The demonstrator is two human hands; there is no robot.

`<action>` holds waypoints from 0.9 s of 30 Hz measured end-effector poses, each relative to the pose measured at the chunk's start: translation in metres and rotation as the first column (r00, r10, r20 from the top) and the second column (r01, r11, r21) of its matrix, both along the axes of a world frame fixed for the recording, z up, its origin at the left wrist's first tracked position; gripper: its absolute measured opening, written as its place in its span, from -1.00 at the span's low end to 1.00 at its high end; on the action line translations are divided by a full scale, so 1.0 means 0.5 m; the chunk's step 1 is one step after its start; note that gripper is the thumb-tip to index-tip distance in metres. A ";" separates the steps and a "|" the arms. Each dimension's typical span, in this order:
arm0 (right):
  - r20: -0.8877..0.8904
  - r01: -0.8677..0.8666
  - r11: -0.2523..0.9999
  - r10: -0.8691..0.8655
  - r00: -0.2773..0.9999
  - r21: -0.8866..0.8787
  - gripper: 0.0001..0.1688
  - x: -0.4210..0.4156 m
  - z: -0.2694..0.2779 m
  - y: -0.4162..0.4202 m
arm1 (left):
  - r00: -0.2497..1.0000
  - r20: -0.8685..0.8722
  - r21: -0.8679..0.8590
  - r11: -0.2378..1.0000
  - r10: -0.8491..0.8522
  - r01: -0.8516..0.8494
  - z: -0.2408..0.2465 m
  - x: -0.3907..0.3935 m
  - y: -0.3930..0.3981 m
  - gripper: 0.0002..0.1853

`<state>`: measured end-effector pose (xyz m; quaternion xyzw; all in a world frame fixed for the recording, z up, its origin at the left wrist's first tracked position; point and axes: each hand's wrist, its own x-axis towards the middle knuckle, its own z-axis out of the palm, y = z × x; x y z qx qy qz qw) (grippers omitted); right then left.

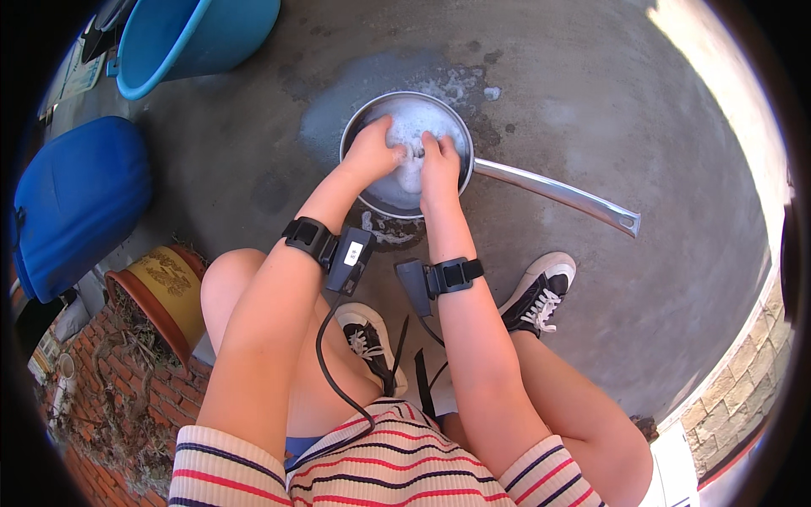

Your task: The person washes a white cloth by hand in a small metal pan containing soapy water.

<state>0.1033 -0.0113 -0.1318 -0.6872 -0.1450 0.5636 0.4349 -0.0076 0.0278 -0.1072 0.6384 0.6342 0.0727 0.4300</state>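
Note:
A round metal frying pan rests on the concrete ground in front of me, with white soap suds inside it. Its long shiny handle points to the right. Both hands are down in the pan. My left hand reaches over the left part of the rim, its thumb toward the middle and most fingers lost in foam. Opposite it, my right hand has its fingers curled. Between them they grip a pale foam-covered lump; suds hide what it is made of.
Wet ground and spilled foam surround the pan. A light-blue tub and a blue plastic jerrycan stand at the left, near a planter. Cables hang from wrist-worn devices. My shoes flank the space below the pan.

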 end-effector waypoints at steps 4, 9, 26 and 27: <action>0.252 -0.064 0.957 -0.010 0.968 0.283 -0.63 -0.028 0.056 -0.006 | 0.853 0.481 0.015 0.971 0.202 -0.238 -0.008 0.005 -0.006 -0.67; 0.492 -0.270 0.890 0.060 0.869 0.367 -0.72 -0.044 0.095 -0.002 | 0.858 0.411 -0.055 0.948 0.309 -0.315 0.026 0.032 -0.003 -0.57; 0.378 -0.166 0.884 -0.013 0.926 0.438 -0.78 -0.055 0.131 -0.013 | 0.753 0.390 -0.306 0.846 0.530 -0.437 0.049 0.020 -0.017 -0.68; 0.462 -0.176 0.888 -0.045 0.886 0.424 -0.79 -0.057 0.128 -0.009 | 0.760 0.395 -0.345 0.850 0.517 -0.399 0.060 0.025 -0.015 -0.69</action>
